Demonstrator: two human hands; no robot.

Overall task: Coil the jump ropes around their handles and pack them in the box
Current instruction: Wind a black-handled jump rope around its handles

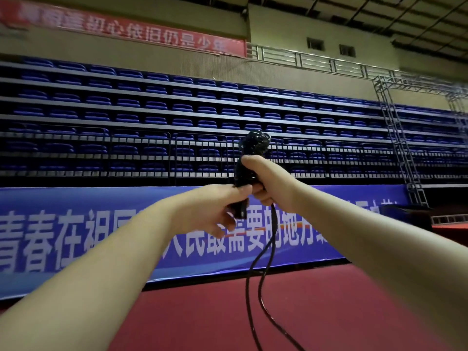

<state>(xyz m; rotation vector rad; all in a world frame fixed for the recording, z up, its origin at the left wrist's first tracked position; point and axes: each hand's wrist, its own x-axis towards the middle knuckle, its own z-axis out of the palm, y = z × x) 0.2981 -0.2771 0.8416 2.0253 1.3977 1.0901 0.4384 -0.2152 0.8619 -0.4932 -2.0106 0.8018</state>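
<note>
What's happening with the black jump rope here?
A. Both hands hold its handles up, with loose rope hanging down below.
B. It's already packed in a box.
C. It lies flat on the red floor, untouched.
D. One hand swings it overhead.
A: the left hand and the right hand both grip the black handles held upright, and two strands of loose rope hang down toward the red floor.
</note>
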